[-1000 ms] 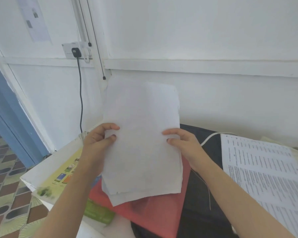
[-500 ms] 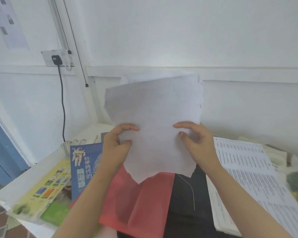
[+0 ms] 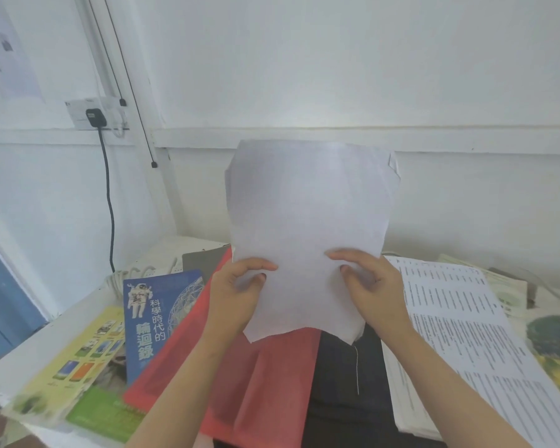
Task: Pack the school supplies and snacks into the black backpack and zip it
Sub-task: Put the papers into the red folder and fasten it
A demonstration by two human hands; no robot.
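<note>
- Both hands are up at centre frame: the left hand (image 3: 236,295) and the right hand (image 3: 372,292) each grip the lower part of a stack of white papers (image 3: 307,227), held upright in front of the wall.
- Thumbs press on the near face of the sheets; the fingers behind them are hidden.
- How many sheets there are is hard to say. Offset edges show at the top corners and the bottom edge looks ragged, and the near face shows no print I can make out.
- Below the papers a red folder (image 3: 256,376) lies at a slant, and the left forearm crosses over it.
- The black backpack (image 3: 346,383) shows only as dark fabric between the forearms. The folder covers its left part, the frame cuts off its bottom, and no zip or opening can be seen.
- A thin pale thread (image 3: 357,367) runs down that fabric.
- On the left of the desk (image 3: 55,324), a blue book with an astronaut on the cover (image 3: 156,315) is tucked partly under the folder, with a yellow leaflet (image 3: 75,354) and a green notebook (image 3: 101,415) beside it, both blurred.
- On the right, a printed sheet of fine text (image 3: 459,334) lies flat, too small to read.
</note>
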